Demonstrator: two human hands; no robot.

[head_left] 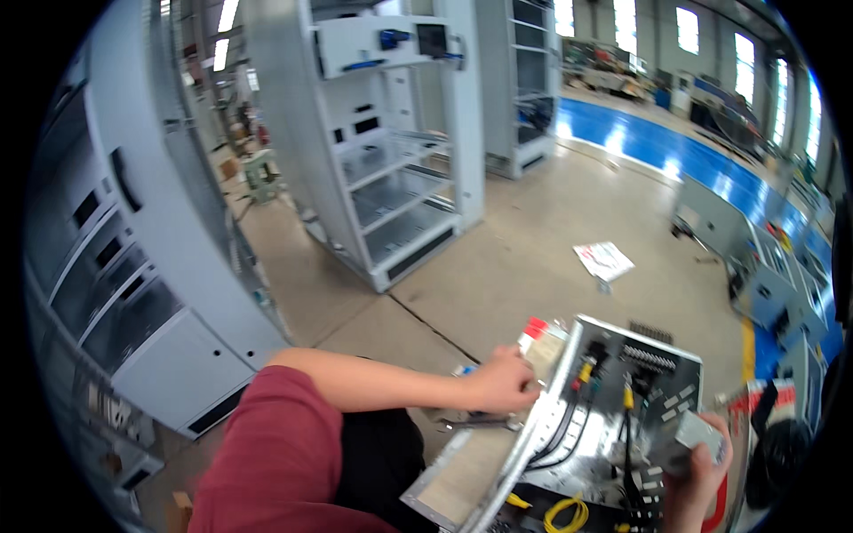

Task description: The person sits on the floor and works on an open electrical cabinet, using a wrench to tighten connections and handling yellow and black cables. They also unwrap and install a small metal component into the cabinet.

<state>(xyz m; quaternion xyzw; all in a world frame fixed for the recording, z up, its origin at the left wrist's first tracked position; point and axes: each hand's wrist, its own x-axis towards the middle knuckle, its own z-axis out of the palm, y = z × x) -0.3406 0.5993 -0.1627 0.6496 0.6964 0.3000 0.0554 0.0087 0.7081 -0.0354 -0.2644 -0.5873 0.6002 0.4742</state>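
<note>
Head view: left hand (505, 380) is gripping the metal chassis (613, 391) at its upper-left edge, right hand (702, 462) closing on its lower-right, long axis running diagonally between both, left nearer.

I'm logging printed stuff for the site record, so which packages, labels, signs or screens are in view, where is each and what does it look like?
Paper sheet: flat on the concrete floor, mid-right; white rectangle with red print.
Box: by the left hand, at the metal chassis's left edge; pale with a red end.
Tags: on wiring inside the chassis; small white rectangles.
Screen: on the upper cabinet panel; small dark square.
</note>
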